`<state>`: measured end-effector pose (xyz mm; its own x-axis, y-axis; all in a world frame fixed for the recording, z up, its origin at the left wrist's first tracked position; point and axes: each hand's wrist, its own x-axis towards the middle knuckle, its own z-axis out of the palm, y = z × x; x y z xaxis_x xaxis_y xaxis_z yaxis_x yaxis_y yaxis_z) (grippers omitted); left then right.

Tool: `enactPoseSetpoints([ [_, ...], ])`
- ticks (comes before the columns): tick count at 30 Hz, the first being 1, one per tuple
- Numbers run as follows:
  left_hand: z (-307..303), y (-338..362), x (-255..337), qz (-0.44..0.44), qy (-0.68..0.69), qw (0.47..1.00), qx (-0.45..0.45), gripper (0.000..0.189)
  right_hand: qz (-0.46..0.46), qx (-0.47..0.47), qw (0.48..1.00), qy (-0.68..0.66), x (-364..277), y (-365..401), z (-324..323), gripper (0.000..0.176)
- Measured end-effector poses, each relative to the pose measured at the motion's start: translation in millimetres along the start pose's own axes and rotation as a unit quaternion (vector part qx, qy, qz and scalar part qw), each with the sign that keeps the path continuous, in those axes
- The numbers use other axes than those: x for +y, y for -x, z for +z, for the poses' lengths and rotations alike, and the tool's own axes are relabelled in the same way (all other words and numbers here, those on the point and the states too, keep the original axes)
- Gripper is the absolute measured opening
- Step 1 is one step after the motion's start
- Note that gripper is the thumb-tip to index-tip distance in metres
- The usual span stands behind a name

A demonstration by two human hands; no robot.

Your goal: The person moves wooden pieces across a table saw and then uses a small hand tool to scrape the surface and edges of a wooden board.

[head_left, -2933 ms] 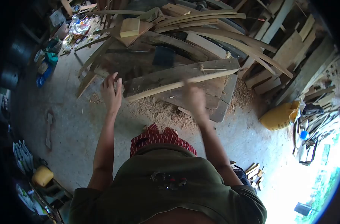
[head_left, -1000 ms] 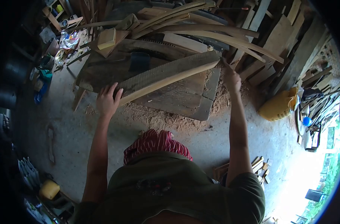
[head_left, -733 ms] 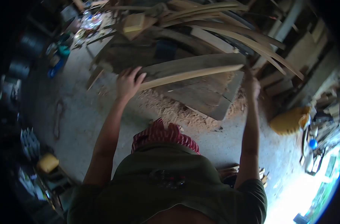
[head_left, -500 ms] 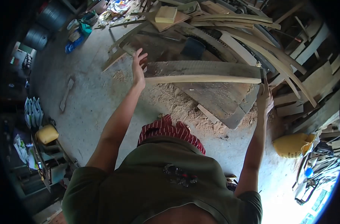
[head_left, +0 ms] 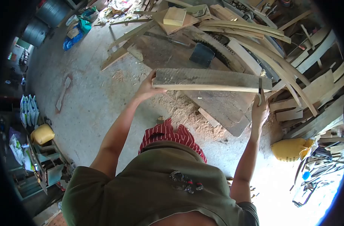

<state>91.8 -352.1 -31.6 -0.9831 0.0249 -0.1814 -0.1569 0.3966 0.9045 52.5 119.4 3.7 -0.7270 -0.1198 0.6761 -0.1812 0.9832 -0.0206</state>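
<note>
A thick, slightly curved wooden plank (head_left: 209, 79) spans the space in front of me, its upper face grey and rough, its near edge pale. My left hand (head_left: 149, 87) is closed around the plank's left end, thumb along the near edge. Near the other end, my right hand (head_left: 260, 110) grips a narrow dark tool (head_left: 260, 86) that lies across the plank's face. Its exact kind cannot be made out. Below the plank is a wide worn board (head_left: 221, 107) with sawdust around it.
Long curved wood strips (head_left: 251, 32) and offcuts are piled at the back right. A dark flat piece (head_left: 202, 55) and a pale wood block (head_left: 174, 16) lie behind the plank. A yellow sack (head_left: 291, 149) stands at right, a yellow container (head_left: 42, 134) at left.
My left hand, open with fingers spread beside the plank's end before, has closed on that end. The plank has come slightly nearer, and the dark tool sits further in from its right end.
</note>
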Motion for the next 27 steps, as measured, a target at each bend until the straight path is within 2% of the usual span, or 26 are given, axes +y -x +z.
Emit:
enactPoseSetpoints([
  [1, 2, -2, 0, 0.009, 0.004, 1.0, -0.003, 0.112, 0.0, 0.006, 1.0, 0.008, 9, 5, 7, 0.039],
  [2, 3, 0, -4, 0.019, -0.003, 1.0, 0.01, 0.11, 0.109, -0.147, 0.982, 0.052, -3, 5, 3, 0.039],
  [3, 4, -1, -8, 0.03, -0.011, 0.999, 0.024, 0.108, 0.217, -0.293, 0.927, 0.091, -19, 3, 0, 0.04],
  [4, 4, -4, -14, 0.038, -0.009, 0.999, 0.024, 0.108, 0.142, -0.217, 0.963, 0.067, -34, 18, 8, 0.041],
  [5, 6, -6, -23, 0.06, -0.023, 0.997, 0.038, 0.1, 0.064, -0.141, 0.987, 0.043, -54, 32, 18, 0.042],
  [6, 6, -8, -27, 0.08, -0.037, 0.995, 0.051, 0.093, 0.036, -0.152, 0.987, 0.041, -90, 26, 10, 0.043],
  [7, 5, -9, -24, 0.081, -0.036, 0.995, 0.048, 0.093, 0.01, -0.165, 0.986, 0.038, -127, 19, -3, 0.045],
  [9, 4, -5, -14, 0.068, -0.034, 0.996, 0.037, 0.095, 0.039, -0.226, 0.963, -0.143, -170, 15, -26, 0.047],
  [12, 3, -10, -22, 0.08, -0.006, 0.997, 0.021, 0.093, 0.015, -0.199, 0.964, -0.177, -159, 27, -15, 0.049],
  [13, 4, -11, -25, 0.074, -0.003, 0.997, 0.019, 0.093, -0.004, -0.132, 0.988, -0.08, -148, 23, -19, 0.046],
  [15, 5, -10, -29, 0.105, -0.018, 0.993, 0.044, 0.092, 0.094, -0.146, 0.978, -0.112, -117, 18, -15, 0.042],
  [16, 6, -9, -31, 0.1, -0.016, 0.994, 0.046, 0.092, 0.091, -0.151, 0.978, -0.113, -119, 23, -13, 0.042],
  [18, 9, -12, -33, 0.117, -0.027, 0.991, 0.063, 0.092, 0.132, -0.17, 0.972, -0.094, -121, 22, -9, 0.035],
  [19, 9, -12, -33, 0.115, -0.028, 0.991, 0.064, 0.092, 0.137, -0.262, 0.953, -0.064, -136, 31, -1, 0.028],
  [20, 9, -11, -32, 0.111, -0.023, 0.992, 0.059, 0.091, 0.055, -0.18, 0.982, -0.019, -161, 45, 10, 0.024],
  [21, 9, -11, -30, 0.107, -0.018, 0.993, 0.055, 0.091, -0.02, -0.083, 0.987, -0.133, -195, 38, 4, 0.027],
  [22, 8, -12, -29, 0.107, -0.018, 0.993, 0.054, 0.091, -0.039, -0.16, 0.983, -0.079, -227, 40, -4, 0.035],
  [23, 7, -11, -28, 0.1, -0.008, 0.994, 0.053, 0.091, -0.023, -0.216, 0.968, -0.129, -252, 36, -15, 0.041],
  [24, 9, -10, -28, 0.093, 0.004, 0.994, 0.049, 0.091, -0.02, -0.224, 0.953, -0.205, -262, 34, -18, 0.042],
  [25, 9, -11, -27, 0.092, 0.006, 0.995, 0.043, 0.091, -0.016, -0.227, 0.953, -0.201, -258, 32, -20, 0.042],
  [27, 7, -13, -28, 0.119, 0.009, 0.992, 0.033, 0.092, -0.046, -0.141, 0.98, -0.131, -236, 24, -21, 0.038],
])
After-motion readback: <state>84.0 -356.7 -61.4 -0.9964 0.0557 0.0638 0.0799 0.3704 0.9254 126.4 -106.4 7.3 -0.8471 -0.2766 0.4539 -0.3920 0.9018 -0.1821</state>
